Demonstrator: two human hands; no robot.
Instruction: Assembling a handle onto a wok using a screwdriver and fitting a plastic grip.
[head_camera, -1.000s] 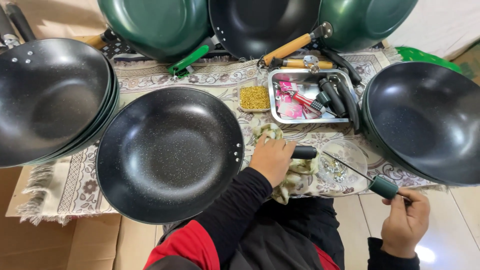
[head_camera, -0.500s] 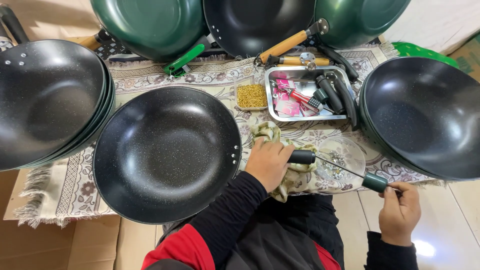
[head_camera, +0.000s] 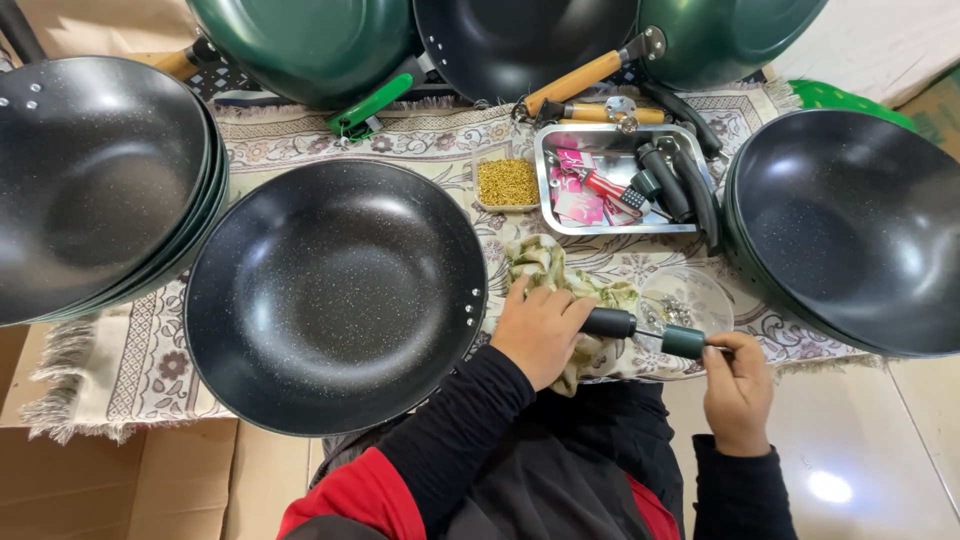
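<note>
- Wok (head_camera: 335, 295) with a black speckled inside is sitting at the middle of the patterned cloth (head_camera: 120, 360), its rim with the rivets pointing toward 3 o'clock.
- At 9 o'clock from it, a stack of black woks (head_camera: 95, 185) is overlapping the cloth's edge.
- At 12 o'clock, green woks (head_camera: 310, 45) are lying with their handles pointing down toward the cloth.
- Left hand (head_camera: 540, 335) is pressing down at 3 o'clock of the wok, fingers curled shut around a black handle (head_camera: 608, 322) and lying on a crumpled green rag (head_camera: 545, 265).
- At 1 o'clock from the wok, a small dish of yellow bits (head_camera: 507, 182) is sitting just beside a steel tray (head_camera: 548, 140) holding black handles and red tools.
- Right hand (head_camera: 738, 385) is gripping a screwdriver (head_camera: 683, 341) by its dark green grip, fingers closed tight, the thin shaft pointing at the black handle.
- Just above the screwdriver, a clear lid (head_camera: 690, 295) is lying on the cloth.
- At far 3 o'clock, another stack of black woks (head_camera: 850, 225) is resting.
</note>
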